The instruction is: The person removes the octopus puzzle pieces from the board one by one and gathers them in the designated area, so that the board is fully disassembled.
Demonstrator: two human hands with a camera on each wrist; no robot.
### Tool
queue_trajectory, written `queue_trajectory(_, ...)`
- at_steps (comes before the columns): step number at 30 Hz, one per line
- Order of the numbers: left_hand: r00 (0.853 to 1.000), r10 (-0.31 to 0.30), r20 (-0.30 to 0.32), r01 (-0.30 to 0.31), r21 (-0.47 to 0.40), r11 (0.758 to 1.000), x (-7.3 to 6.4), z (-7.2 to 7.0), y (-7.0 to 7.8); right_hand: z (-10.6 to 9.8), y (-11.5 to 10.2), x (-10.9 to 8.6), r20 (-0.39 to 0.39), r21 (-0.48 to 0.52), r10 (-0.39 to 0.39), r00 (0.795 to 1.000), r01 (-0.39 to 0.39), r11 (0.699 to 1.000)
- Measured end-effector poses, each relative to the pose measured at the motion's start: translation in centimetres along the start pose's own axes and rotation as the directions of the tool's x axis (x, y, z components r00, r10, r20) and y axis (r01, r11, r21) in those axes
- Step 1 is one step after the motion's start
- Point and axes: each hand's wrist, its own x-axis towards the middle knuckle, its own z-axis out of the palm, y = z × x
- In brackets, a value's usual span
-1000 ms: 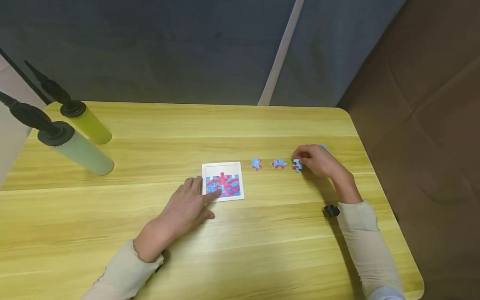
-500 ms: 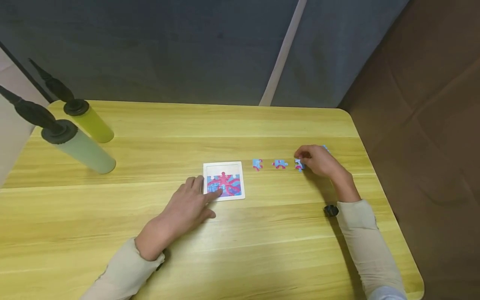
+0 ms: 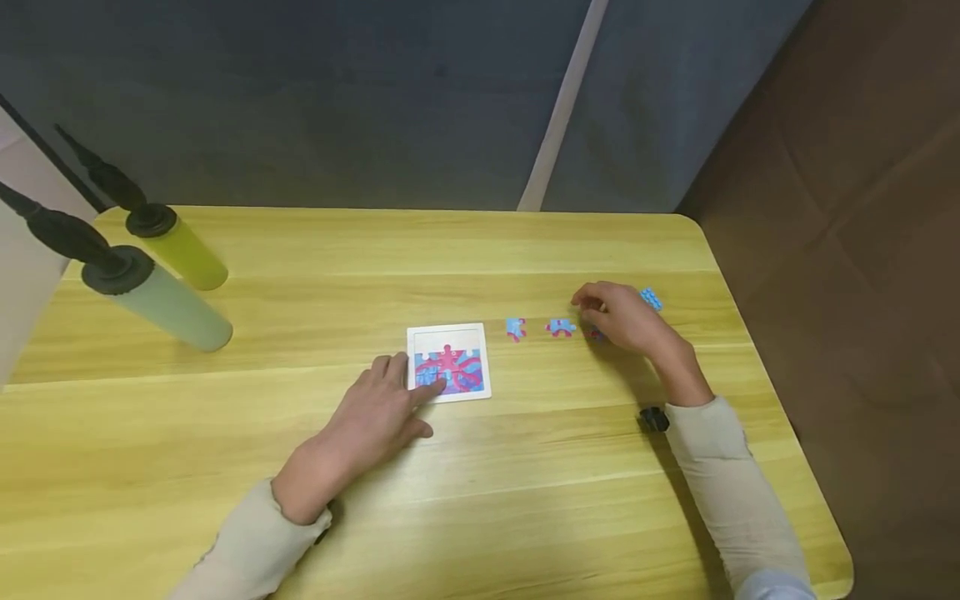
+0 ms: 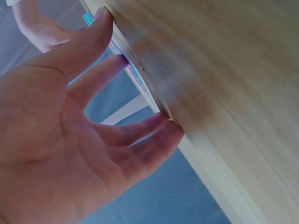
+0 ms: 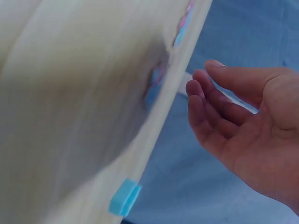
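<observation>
A white puzzle tray [image 3: 448,337] lies mid-table, its lower part filled with pieces forming a pink octopus on blue. My left hand [image 3: 371,412] rests at its left side, index finger extended onto the picture and other fingertips at the frame's edge. To the tray's right, two loose blue-and-pink puzzle pieces, one nearer [image 3: 515,328] and one farther right [image 3: 560,327], lie in a row. My right hand [image 3: 626,317] hovers over a third puzzle piece [image 5: 155,86], mostly hidden by it in the head view. Its fingers are loosely bent with nothing between them.
A light blue studded block [image 3: 650,298] lies just beyond my right hand. At the table's left stand a pale green cylinder [image 3: 168,304] and a yellow-green cylinder [image 3: 189,254], both with black tapered tops. A dark curtain [image 3: 300,100] hangs behind the table [image 3: 487,517].
My right hand has let go of the third puzzle piece and moved up and slightly left, uncovering more of the blue block. The left hand stays on the tray.
</observation>
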Motion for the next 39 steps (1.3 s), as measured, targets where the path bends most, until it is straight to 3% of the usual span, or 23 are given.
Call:
queue_trajectory(15,0.999,-0.043,0.026,0.044,-0.014,0.999,-0.7,0.2,0.2,1.6,-5.8,1.5,0.031,0.003,-0.129,0.991,0.129,0.992)
queue_trajectory(27,1.0,-0.011,0.005,0.01,0.024,1.0,0.1,0.1,0.3,2.2,-9.1,2.8,0.1,0.032,-0.187,0.977,0.185,0.982)
queue_trajectory(33,1.0,-0.013,0.013,0.013,0.006,1.0,0.2,-0.3,0.3,3.7,-10.4,3.4,0.131,0.025,-0.236,0.963,0.235,0.972)
queue_trajectory(39,0.999,-0.017,0.028,0.017,0.007,1.0,0.1,-0.4,0.3,5.4,-11.6,3.7,0.178,0.018,-0.237,0.955,0.237,0.971)
